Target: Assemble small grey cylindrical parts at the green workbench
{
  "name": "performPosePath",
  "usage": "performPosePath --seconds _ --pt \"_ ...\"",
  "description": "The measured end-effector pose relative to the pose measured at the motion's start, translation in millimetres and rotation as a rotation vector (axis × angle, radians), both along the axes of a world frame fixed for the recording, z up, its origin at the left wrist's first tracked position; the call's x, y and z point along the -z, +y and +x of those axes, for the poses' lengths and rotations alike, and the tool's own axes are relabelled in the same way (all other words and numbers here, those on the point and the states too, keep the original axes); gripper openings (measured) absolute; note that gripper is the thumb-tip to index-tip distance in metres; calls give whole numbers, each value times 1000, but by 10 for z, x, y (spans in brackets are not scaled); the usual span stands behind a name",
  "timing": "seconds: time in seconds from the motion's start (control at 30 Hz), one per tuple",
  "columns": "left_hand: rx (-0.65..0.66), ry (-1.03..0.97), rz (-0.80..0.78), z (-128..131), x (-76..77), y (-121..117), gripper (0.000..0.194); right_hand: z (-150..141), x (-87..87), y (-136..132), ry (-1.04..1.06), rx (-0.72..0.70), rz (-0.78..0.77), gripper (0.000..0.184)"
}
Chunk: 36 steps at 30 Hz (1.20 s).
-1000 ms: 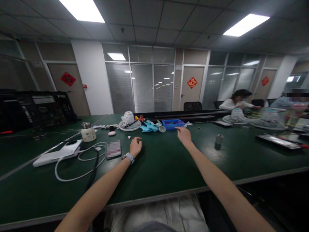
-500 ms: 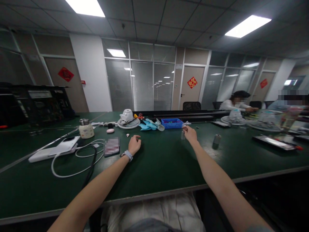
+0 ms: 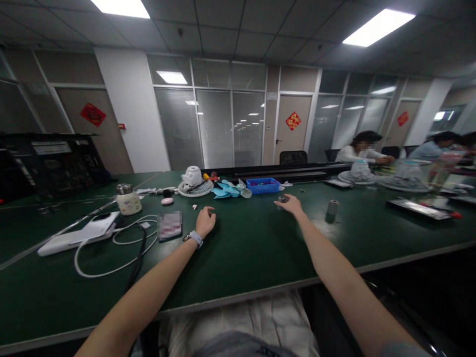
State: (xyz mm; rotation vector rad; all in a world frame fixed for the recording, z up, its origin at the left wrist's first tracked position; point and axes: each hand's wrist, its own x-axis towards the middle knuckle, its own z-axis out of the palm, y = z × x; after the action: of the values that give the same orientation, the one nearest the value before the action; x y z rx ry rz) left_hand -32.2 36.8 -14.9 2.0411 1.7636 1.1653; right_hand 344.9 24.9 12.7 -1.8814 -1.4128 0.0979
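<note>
My right hand (image 3: 292, 204) reaches over the green table, its thumb and fingers around a small grey metal cylinder (image 3: 281, 199). The cylinder's top shows above the thumb, while its lower part is mostly hidden. A similar metal cylinder (image 3: 332, 209) stands upright to the right of that hand. On the left, my left hand (image 3: 206, 221), with a watch on the wrist, rests by the table surface. Its fingers are loosely bent and apart, with nothing visible in them. Nearest to it are a tiny white piece (image 3: 195, 207) and a dark flat item with a blurred-out face (image 3: 170, 226).
Behind my hands lie a white fan body with grille (image 3: 195, 187), light-blue fan blades (image 3: 227, 190) and a blue basket (image 3: 263, 186). To the left are a cream jar (image 3: 129, 202), white cable (image 3: 80, 270) and white box (image 3: 55, 244). People (image 3: 362, 148) sit at far right.
My right hand has closed around the metal cylinder from its right side, where before the fingers were at its top. My left hand has hardly moved. The camera view has shifted slightly.
</note>
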Motion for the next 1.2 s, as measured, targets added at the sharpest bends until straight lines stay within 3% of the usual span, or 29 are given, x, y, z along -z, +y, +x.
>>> performPosePath --seconds 0.1,0.23,0.47,0.6,0.83,1.0,1.2 --pt "6 -6 0 3 -9 -10 30 -20 82 9 56 57 -73 51" --pt "39 -47 36 39 -56 -81 29 -273 68 9 93 83 -2 43" --pt "214 -90 141 210 -219 -310 42 -1450 170 24 378 -487 106 43" --pt "256 -108 181 314 -261 -357 39 -1884 295 -35 436 -614 63 38" --pt "210 -108 164 382 -292 -277 33 -1973 317 -95 385 -608 44 31" --pt "124 -158 184 248 -300 -176 36 -1959 326 -106 383 -588 47 37" --pt "190 114 -28 43 -129 -121 27 -1961 332 -90 393 -620 72 43"
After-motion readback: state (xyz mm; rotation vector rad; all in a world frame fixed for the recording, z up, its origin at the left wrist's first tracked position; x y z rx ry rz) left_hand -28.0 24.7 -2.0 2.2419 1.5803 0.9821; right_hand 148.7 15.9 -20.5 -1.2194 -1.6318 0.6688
